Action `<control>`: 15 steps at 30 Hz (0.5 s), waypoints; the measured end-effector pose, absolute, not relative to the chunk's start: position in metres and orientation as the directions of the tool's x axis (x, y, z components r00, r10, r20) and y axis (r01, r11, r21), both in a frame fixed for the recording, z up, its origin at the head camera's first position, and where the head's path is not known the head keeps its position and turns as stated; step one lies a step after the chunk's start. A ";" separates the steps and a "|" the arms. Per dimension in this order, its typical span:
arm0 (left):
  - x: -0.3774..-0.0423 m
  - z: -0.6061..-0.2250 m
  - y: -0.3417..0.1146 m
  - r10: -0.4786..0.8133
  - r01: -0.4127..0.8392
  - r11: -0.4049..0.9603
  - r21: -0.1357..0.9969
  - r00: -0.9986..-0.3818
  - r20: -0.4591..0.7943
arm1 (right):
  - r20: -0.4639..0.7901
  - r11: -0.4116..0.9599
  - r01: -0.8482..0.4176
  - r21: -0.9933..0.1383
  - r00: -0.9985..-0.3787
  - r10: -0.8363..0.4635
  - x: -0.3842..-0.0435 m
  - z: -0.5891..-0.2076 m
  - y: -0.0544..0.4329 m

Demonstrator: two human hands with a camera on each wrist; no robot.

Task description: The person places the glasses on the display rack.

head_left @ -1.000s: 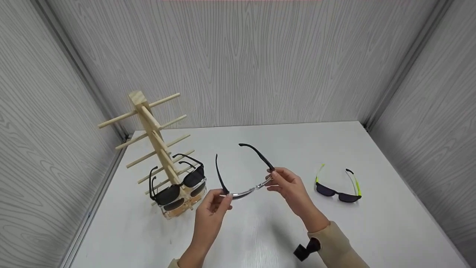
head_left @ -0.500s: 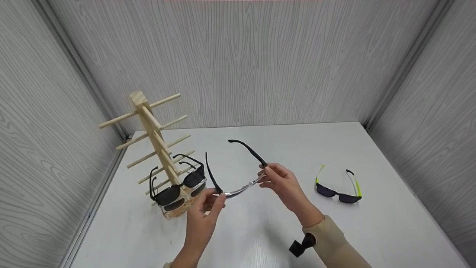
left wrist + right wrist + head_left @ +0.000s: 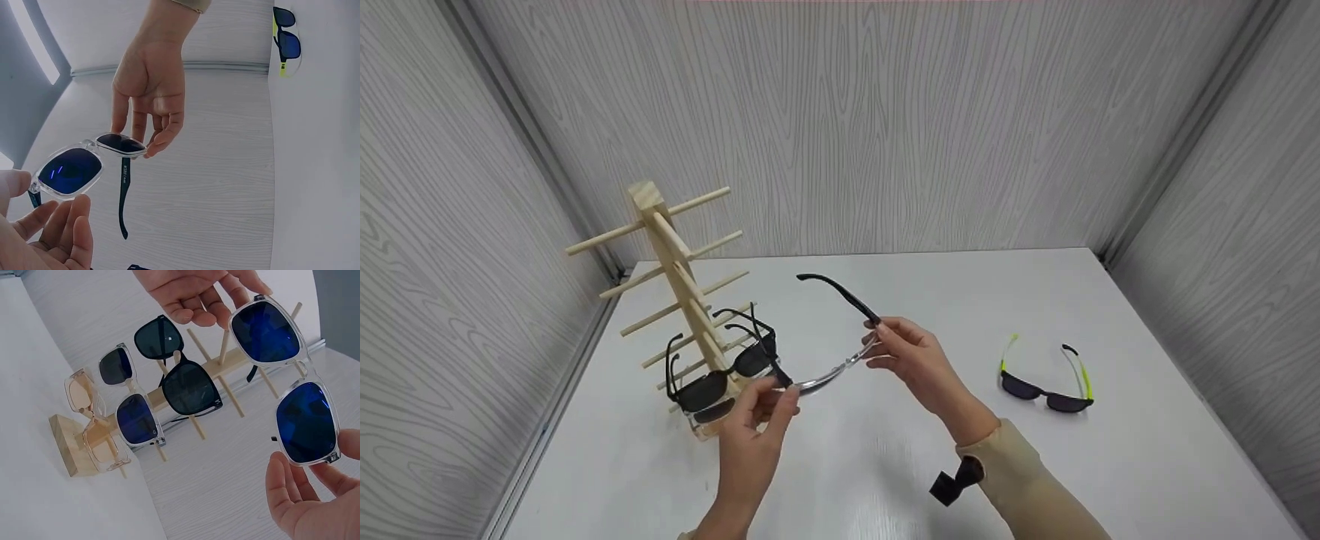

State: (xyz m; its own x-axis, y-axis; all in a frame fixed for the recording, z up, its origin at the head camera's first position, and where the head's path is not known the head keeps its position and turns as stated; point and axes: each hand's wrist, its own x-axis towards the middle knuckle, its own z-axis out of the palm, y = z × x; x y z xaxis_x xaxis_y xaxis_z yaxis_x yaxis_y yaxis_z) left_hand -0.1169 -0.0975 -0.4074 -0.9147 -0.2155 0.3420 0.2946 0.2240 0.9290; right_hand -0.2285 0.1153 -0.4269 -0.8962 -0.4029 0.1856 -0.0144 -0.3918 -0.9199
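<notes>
A pair of sunglasses (image 3: 821, 381) with a clear frame, dark blue lenses and black temples is held up over the table, temples unfolded and pointing away. My left hand (image 3: 751, 431) pinches it at the left hinge corner, thumb on top. At the opposite hinge, my right hand (image 3: 913, 364) grips it between thumb and fingers. Both lenses (image 3: 306, 422) face the right wrist camera. The left temple overlaps the wooden rack's (image 3: 666, 244) glasses in the head view. On that rack hang black sunglasses (image 3: 703, 393), a clear-framed dark-lensed pair (image 3: 135, 419) and an amber-tinted pair (image 3: 102, 445).
Sunglasses with yellow-green temples (image 3: 1065, 403) lie unfolded on the white table (image 3: 1147, 450) at the right. Several bare pegs (image 3: 600, 238) stick out from the upper rack. Wood-grain panels (image 3: 840, 127) enclose the table at the back and sides. A black strap hangs at my right cuff (image 3: 997, 457).
Both hands have moved left toward the rack, carrying the clear-framed sunglasses between them. The left temple now crosses the black pair on the rack in the head view.
</notes>
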 end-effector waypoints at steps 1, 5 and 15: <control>-0.115 -0.403 -0.097 -0.217 0.301 0.229 0.926 -0.911 0.350 | 0.188 -0.394 -0.014 -0.919 -0.894 -0.407 -0.229 -0.426 0.114; -0.106 -0.388 -0.096 -0.235 0.326 0.257 0.910 -0.892 0.386 | 0.195 -0.390 -0.014 -0.921 -0.882 -0.429 -0.232 -0.421 0.108; -0.102 -0.383 -0.103 -0.262 0.393 0.259 0.882 -0.850 0.456 | 0.193 -0.371 -0.008 -0.929 -0.865 -0.463 -0.239 -0.410 0.093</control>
